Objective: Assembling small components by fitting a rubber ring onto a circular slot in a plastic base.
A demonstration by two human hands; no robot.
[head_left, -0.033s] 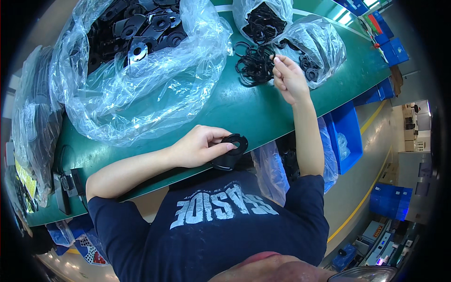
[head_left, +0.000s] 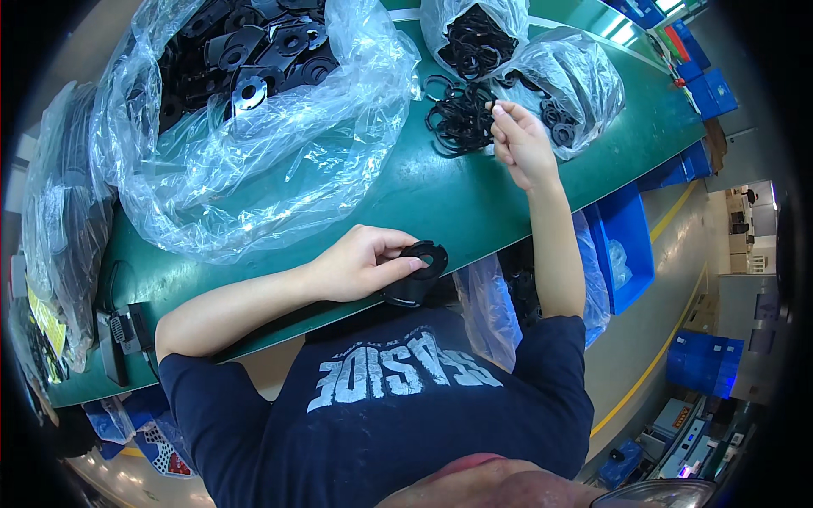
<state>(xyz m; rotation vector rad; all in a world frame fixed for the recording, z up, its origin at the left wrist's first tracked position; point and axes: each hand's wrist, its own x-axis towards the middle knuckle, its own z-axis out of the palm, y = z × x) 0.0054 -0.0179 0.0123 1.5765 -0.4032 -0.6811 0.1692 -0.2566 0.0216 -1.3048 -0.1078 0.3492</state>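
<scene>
My left hand (head_left: 364, 264) grips a black plastic part with a round hole (head_left: 426, 259) at the table's near edge, thumb on top by the hole. Part of this piece is hidden by the fingers. Farther off to the right, my right hand (head_left: 523, 144) is closed in a pinch at the side of a tangled pile of thin black rings (head_left: 457, 120). A black ring seems to be between its fingertips, though little of it shows.
A large clear plastic bag (head_left: 279, 190) full of black plastic parts (head_left: 275, 51) covers the far left of the green table (head_left: 474, 199). Two smaller bags of black pieces (head_left: 478, 42) (head_left: 584, 80) lie beyond my right hand. A blue bin (head_left: 625, 245) stands off the table's right edge.
</scene>
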